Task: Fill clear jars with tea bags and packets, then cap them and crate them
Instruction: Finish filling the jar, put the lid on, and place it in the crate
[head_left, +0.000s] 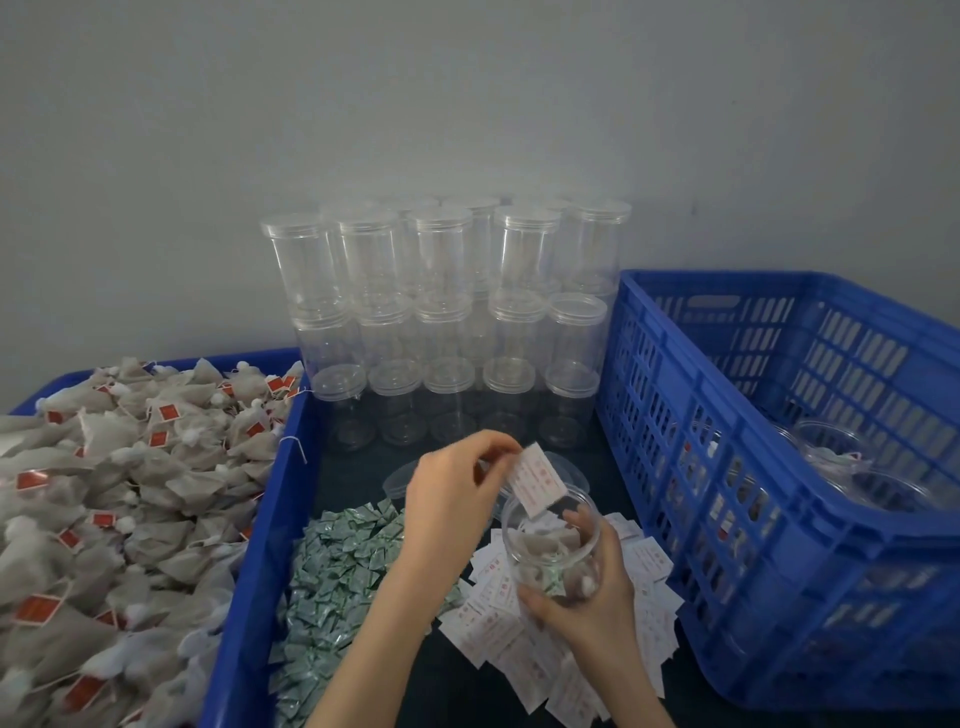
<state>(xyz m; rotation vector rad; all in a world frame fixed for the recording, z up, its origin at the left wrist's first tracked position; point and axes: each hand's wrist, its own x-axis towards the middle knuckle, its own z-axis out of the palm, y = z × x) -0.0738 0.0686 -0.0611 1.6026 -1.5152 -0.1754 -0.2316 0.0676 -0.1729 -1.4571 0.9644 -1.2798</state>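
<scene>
While the right hand (582, 597) grips a tilted open jar (553, 545) part-filled with tea bags, the left hand (457, 499) pinches a white packet (537, 480) at its mouth. Stacked capped jars (441, 312) stand behind, a tea-bag bin (270, 519) left, a blue crate (727, 467) right; loose packets (337, 587) cover the table between.

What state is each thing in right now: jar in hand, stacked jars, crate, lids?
Held jar: uncapped, tilted, partly filled.
White packet: entering jar mouth.
Left hand: pinches white packet.
Right hand: grips held jar.
Stacked jars: capped, empty.
Blue crate: holds some jars.
Loose lid: lying off.
</scene>
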